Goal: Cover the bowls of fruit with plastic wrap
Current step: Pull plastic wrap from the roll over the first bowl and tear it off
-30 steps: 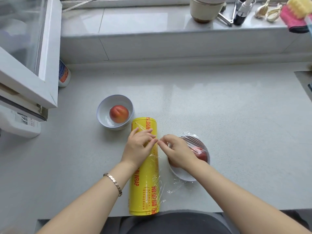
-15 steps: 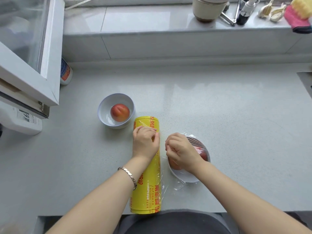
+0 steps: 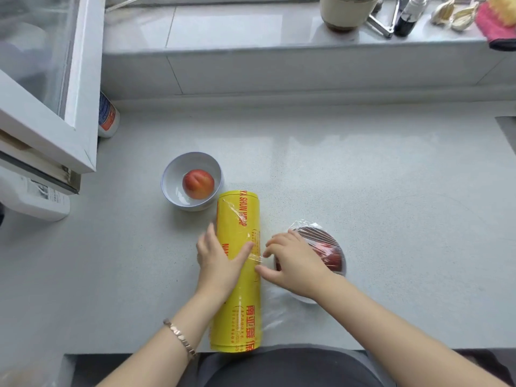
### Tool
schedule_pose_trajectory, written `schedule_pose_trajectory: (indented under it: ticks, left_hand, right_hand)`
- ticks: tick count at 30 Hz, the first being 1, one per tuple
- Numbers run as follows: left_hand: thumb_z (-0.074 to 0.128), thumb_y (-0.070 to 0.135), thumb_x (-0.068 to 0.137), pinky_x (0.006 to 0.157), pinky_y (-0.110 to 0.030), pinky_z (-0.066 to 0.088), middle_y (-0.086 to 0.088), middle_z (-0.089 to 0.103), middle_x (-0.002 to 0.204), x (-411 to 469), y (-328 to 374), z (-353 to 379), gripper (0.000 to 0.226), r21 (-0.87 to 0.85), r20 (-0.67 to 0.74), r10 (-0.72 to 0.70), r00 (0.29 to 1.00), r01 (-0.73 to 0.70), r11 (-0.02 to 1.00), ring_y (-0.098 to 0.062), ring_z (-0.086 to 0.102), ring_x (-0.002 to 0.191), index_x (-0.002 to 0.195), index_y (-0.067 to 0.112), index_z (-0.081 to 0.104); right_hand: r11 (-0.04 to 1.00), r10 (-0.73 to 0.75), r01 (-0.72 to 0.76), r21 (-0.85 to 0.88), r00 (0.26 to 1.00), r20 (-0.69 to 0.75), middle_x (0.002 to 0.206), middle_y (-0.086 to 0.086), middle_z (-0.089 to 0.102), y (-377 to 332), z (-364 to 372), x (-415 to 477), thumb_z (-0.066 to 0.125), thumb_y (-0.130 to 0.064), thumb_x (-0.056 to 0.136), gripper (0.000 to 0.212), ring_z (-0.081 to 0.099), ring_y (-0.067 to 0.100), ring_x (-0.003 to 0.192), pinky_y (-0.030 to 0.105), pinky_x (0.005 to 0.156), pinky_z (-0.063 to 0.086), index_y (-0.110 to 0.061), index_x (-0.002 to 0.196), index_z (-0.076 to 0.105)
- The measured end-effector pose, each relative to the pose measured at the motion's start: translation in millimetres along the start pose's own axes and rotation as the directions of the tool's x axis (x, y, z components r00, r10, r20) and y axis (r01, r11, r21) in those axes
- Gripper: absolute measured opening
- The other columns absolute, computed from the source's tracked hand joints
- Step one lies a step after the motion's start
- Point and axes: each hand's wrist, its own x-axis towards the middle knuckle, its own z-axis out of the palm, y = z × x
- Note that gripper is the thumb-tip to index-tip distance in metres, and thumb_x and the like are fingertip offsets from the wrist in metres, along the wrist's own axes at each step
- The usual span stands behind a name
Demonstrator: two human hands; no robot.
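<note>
Grey countertop (image 3: 363, 191) under a windowsill (image 3: 251, 26): the left hand (image 3: 217, 263) rests flat-fingered on the wrap roll (image 3: 240, 311). The right hand (image 3: 296, 263) pinches film (image 3: 254, 258) with curled fingers.

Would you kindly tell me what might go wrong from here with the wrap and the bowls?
The film runs from the yellow roll to the wrapped bowl; a hard pull by the right hand may peel its cover or drag it.
The roll's far end lies close by the open bowl; slipping under the left hand, it might knock it.
</note>
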Motion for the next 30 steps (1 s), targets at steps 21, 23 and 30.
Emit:
schedule_pose_trajectory:
  ticks: [21, 23, 30]
  left_hand:
    - [0.060, 0.063, 0.074, 0.094, -0.045, 0.046, -0.007, 0.053, 0.131, 9, 3, 8, 0.081, -0.080, 0.004, -0.131, 0.991, 0.131, 0.988, -0.028, 0.055, 0.113, 0.136, 0.021, 0.031]
    - [0.058, 0.064, 0.074, 0.093, -0.045, 0.047, -0.008, 0.055, 0.129, 16, 10, 9, 0.079, -0.080, 0.006, -0.126, 0.992, 0.126, 0.989, -0.029, 0.055, 0.112, 0.135, 0.020, 0.032]
    - [0.051, 0.062, 0.081, 0.095, -0.044, 0.043, -0.015, 0.047, 0.135, 25, 19, 11, 0.082, 0.027, 0.007, -0.112, 0.994, 0.112, 0.993, -0.034, 0.050, 0.118, 0.140, 0.013, 0.023]
  right_hand:
    - [0.962, 0.152, -0.101, 0.253, 0.970, -0.191, 0.087, 0.012, 0.074, 2, 14, 13, 0.046, -0.020, 0.067, 0.020, 0.067, 0.026, 0.098, 0.036, 0.098, 0.036, -0.019, 0.047, 0.043]
    - [0.949, 0.222, -0.172, 0.266, 0.960, -0.170, 0.079, 0.015, 0.072, 9, 8, 15, 0.051, -0.011, 0.066, 0.006, 0.064, 0.032, 0.093, 0.029, 0.089, 0.038, -0.014, 0.061, 0.051]
    - [0.981, 0.143, -0.130, 0.141, 0.986, -0.091, 0.123, 0.004, 0.060, -4, -1, 6, 0.045, -0.024, 0.083, 0.028, 0.043, 0.015, 0.126, 0.031, 0.114, 0.005, -0.012, 0.098, 0.066]
